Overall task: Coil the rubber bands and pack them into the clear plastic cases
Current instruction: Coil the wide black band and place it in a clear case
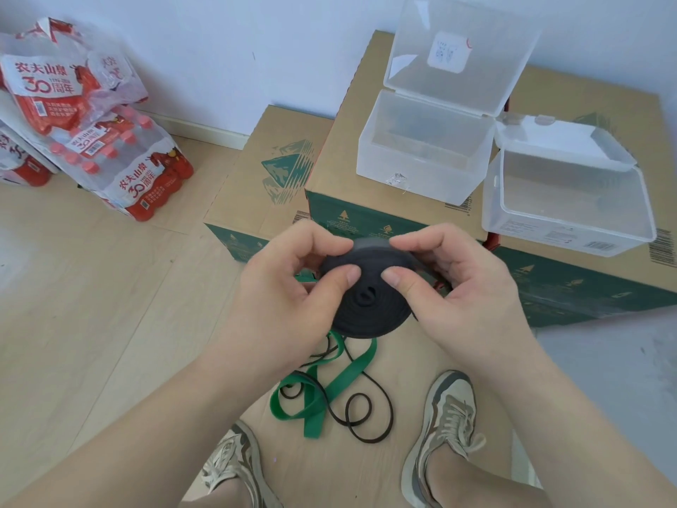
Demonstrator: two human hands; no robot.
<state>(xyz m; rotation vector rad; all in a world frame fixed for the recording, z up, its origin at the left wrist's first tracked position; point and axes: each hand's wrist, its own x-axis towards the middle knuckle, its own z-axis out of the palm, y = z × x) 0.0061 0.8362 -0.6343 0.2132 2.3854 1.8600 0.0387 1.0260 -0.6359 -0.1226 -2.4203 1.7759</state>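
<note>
My left hand (289, 287) and right hand (454, 287) both pinch the coiled black band (370, 309) in mid-air, short of the open clear cases (421, 166). My fingers cover the coil's upper edge. The coil hides part of the green band (351, 375) on the floor.

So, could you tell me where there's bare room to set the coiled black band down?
Bare: the lower cardboard box top left of the clear cases, and the wood floor beside it. Crowded: by the shoes, where loose bands lie.
</note>
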